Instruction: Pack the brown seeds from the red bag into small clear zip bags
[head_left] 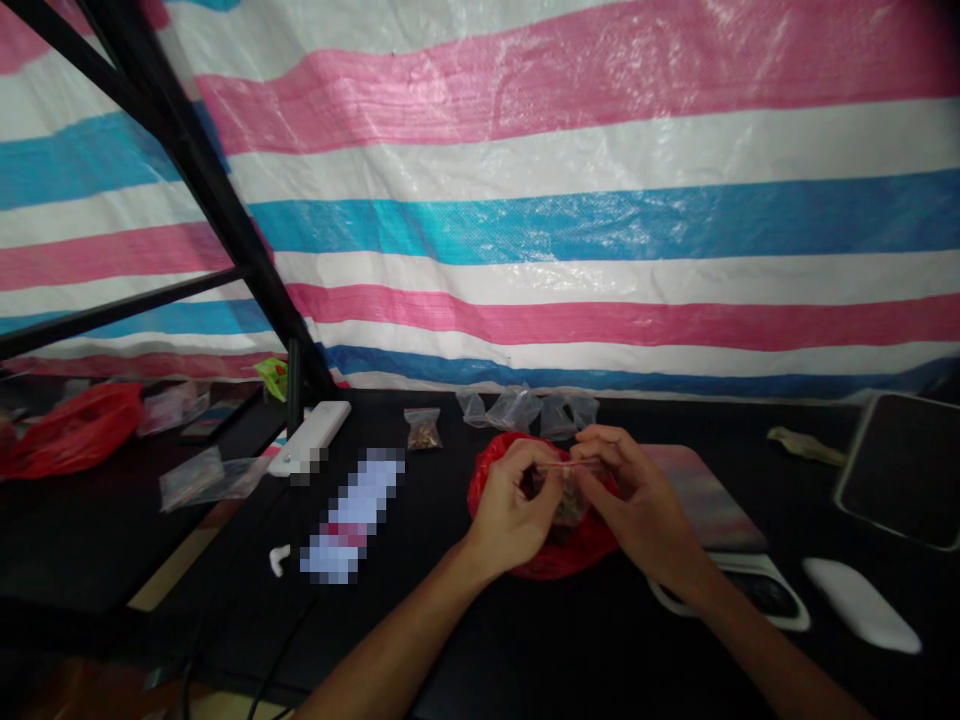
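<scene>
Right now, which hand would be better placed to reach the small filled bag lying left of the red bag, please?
Left, probably: the left hand is nearer the small filled bag than the right hand, though both pinch a clear bag over the red bag.

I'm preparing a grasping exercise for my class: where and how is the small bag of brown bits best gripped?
I'd pinch the small bag by the middle of its top edge, coming from above on the far side: the brown bits fill the near part, while the top edge looks flat and thin.
</scene>
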